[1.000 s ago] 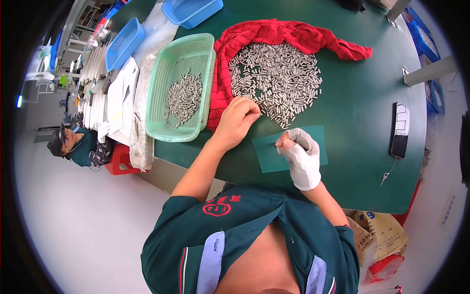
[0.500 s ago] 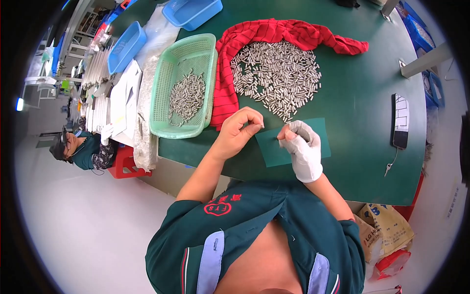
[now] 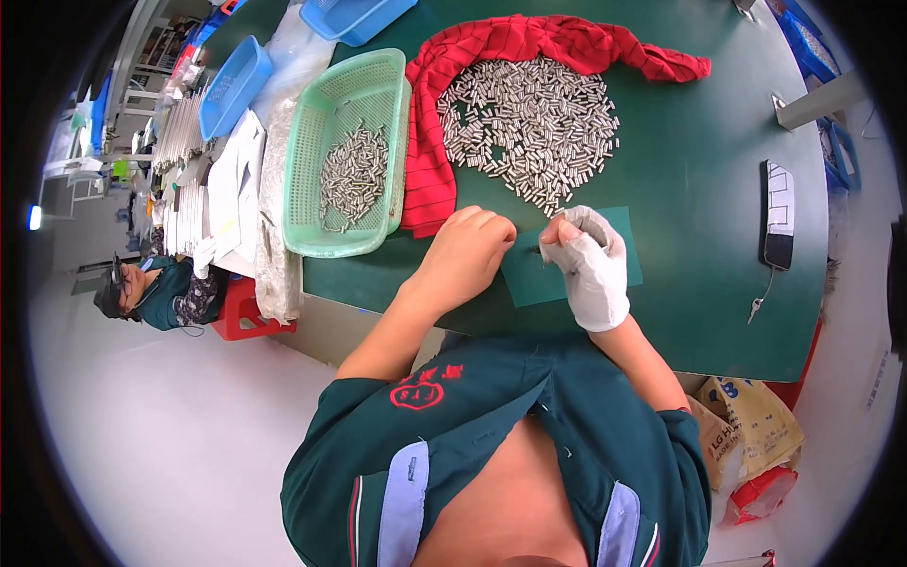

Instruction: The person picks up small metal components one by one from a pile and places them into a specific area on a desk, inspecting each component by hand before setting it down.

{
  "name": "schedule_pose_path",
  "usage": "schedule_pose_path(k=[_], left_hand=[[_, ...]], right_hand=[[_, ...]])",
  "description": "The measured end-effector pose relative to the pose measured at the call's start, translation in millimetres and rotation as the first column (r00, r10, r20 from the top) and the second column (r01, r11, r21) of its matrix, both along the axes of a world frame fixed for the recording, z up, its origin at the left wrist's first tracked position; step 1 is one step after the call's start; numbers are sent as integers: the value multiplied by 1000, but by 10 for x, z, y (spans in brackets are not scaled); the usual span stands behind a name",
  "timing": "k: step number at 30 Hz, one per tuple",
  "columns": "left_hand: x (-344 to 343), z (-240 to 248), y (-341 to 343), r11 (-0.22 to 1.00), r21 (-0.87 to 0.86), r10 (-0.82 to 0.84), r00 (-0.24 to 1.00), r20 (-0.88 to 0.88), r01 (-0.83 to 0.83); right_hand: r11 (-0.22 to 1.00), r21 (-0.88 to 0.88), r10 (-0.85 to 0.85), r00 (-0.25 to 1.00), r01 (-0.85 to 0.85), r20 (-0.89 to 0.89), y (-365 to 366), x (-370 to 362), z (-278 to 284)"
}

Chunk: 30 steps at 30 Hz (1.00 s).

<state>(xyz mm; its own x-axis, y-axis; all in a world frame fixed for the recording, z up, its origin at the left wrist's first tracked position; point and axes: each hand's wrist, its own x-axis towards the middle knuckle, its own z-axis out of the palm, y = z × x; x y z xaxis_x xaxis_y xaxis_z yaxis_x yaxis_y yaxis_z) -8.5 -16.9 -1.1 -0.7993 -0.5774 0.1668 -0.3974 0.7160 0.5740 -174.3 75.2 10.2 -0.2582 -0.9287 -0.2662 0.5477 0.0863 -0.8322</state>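
My left hand [image 3: 468,253] is bare, its fingers curled closed with the back of the hand upward, hiding anything inside. Close by on its right, my right hand [image 3: 593,263] wears a white glove with thumb and fingertip showing bare. Those tips pinch together, and a tiny dark thing shows beside them, too small to name. Both hands are over or beside a flat green sheet [image 3: 529,283]. Beyond them a large pile of small metal cylinders [image 3: 539,123] tapers toward my right hand, bordered by a red striped cloth [image 3: 430,180].
Left of the cloth stands a green mesh basket [image 3: 295,189] holding more small metal pieces [image 3: 354,180]. Blue trays [image 3: 236,85] lie farther left. A phone-like object [image 3: 778,213] with a key [image 3: 755,308] lies at right. A co-worker [image 3: 161,288] sits far left.
My left hand has turned so its back faces up and its fingertips are hidden; it has moved slightly right. My right hand stays pinched near the sheet. The whole view has shifted slightly.
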Motion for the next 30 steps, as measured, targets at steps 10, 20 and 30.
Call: schedule_pose_path(k=[10,20,30], left_hand=[[-96,32,9,998,63,-35,991,128,27],[-90,-74,28,999,-13,-33,998,60,34],[-95,-116,96,1000,-13,9,998,55,-9]], right_hand=[[999,-37,-22,995,25,99,6,-33,-16],[970,-226,-32,972,86,231,-24,-74,-148],[944,-313,12,939,102,343,-117,-90,-134]])
